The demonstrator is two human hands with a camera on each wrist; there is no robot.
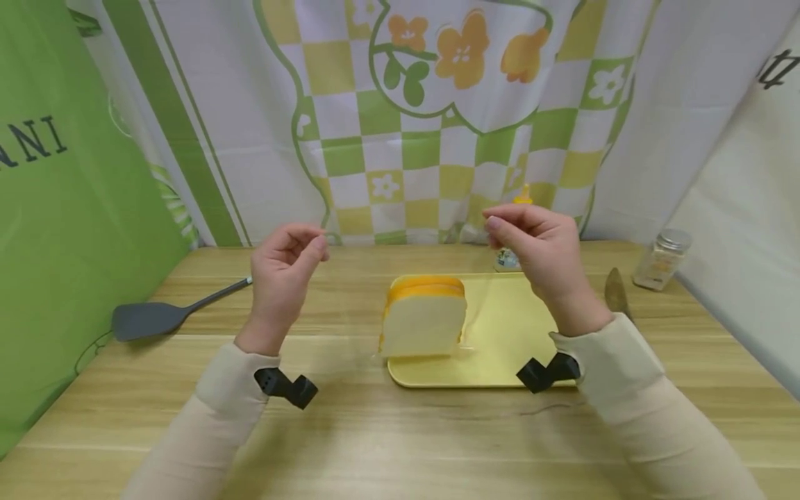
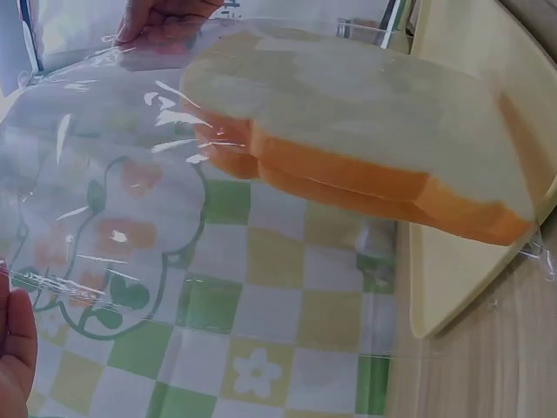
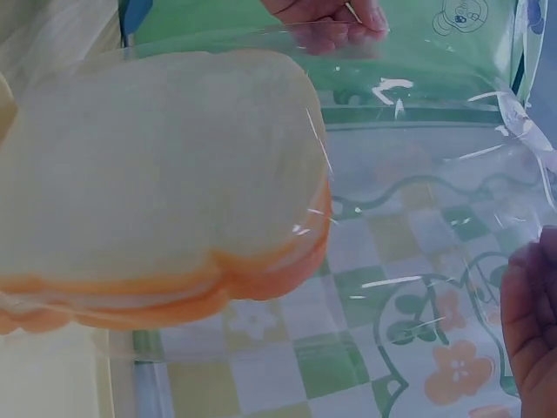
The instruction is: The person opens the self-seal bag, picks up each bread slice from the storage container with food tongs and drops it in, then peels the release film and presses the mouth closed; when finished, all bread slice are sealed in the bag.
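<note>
Two slices of bread (image 1: 425, 326) with orange crusts stand on edge, face to face, inside a clear plastic bag (image 2: 96, 209). In the head view the bag barely shows; both wrist views catch its glossy film above the bread. My left hand (image 1: 281, 278) pinches one side of the bag's upper part between thumb and fingers. On the opposite side my right hand (image 1: 546, 260) pinches the film the same way, so the bag is spread wide between them. Below, the bread is over the left end of a yellow tray (image 1: 512, 340); whether it touches the tray I cannot tell.
A grey spatula (image 1: 150, 321) lies at the left of the wooden table (image 1: 350, 444). Behind the right hand stands a bottle with a yellow tip (image 1: 523, 196). At the right are a metal utensil (image 1: 615, 292) and a glass jar (image 1: 664, 260). Patterned cloth (image 1: 406, 153) hangs behind.
</note>
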